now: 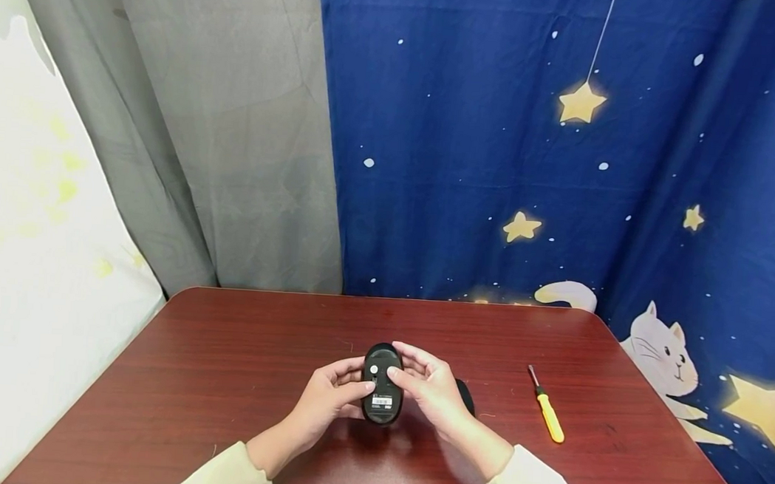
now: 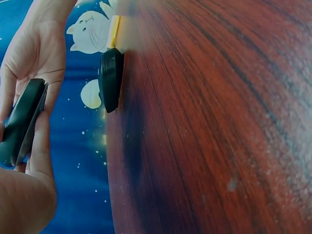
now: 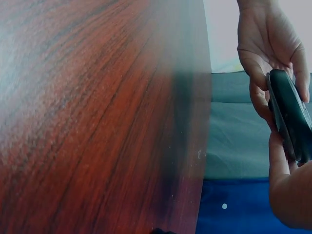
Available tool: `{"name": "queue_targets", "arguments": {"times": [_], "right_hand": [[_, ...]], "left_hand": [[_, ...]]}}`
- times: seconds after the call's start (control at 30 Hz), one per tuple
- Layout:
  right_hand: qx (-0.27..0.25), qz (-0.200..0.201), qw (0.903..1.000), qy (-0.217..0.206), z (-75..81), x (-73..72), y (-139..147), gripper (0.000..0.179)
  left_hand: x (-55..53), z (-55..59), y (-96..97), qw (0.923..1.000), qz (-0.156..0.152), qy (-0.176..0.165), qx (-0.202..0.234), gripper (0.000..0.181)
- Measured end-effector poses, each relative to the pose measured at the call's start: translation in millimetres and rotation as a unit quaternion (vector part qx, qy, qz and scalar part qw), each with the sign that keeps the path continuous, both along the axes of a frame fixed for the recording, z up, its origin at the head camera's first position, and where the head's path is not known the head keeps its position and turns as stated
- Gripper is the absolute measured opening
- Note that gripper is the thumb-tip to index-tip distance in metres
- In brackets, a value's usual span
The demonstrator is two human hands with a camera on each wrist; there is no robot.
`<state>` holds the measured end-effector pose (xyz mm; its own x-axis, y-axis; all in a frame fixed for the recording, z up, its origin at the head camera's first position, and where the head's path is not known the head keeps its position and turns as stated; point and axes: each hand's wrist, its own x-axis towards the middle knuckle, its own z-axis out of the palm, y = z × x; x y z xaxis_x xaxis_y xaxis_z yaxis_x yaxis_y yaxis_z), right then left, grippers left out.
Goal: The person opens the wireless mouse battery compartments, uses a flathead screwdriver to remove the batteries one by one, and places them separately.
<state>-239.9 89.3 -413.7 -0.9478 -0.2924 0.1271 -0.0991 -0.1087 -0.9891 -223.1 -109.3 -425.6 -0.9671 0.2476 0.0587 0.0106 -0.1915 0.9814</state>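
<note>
A black computer mouse (image 1: 381, 412) is held up over the table by both hands, its underside with a white label and small switch facing the head camera. My left hand (image 1: 326, 395) grips its left edge, thumb on the underside near the label. On the other edge my right hand (image 1: 437, 393) holds it, thumb lying on the underside and fingers behind. The left wrist view shows the mouse (image 2: 22, 122) side-on between the two hands. Just beyond the right hand, partly hidden by it, a black rounded object (image 1: 465, 397) rests on the table; its side looks ridged (image 2: 111, 80).
A screwdriver (image 1: 551, 418) with a yellow handle lies on the right of the dark red wooden table (image 1: 255, 337). Behind the table hang a grey curtain (image 1: 253, 152) and a blue one (image 1: 459, 165) with stars and a cat.
</note>
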Motion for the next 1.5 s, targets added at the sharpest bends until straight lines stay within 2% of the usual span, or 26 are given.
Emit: {"name": "queue_targets", "arguments": {"times": [0.33,0.77,1.37,1.5], "right_hand": [[0.004,-0.038,0.9993,0.005,0.0,2.2,-4.4,0.049],[0.001,-0.080,0.9968,0.002,-3.1,4.5,-9.0,0.047],[0.019,-0.120,0.9924,0.020,-4.3,8.1,-12.6,0.042],[0.016,-0.111,0.9936,0.016,-1.8,7.6,-10.3,0.042]], "left_hand": [[0.0,0.0,-0.2,1.0000,0.006,-0.001,-0.006,0.052],[0.3,-2.7,-0.2,1.0000,-0.002,0.005,-0.007,0.053],[2.0,-4.4,-0.1,1.0000,-0.007,0.003,-0.002,0.053],[1.7,-4.8,0.4,0.9999,-0.012,0.004,-0.001,0.053]]}}
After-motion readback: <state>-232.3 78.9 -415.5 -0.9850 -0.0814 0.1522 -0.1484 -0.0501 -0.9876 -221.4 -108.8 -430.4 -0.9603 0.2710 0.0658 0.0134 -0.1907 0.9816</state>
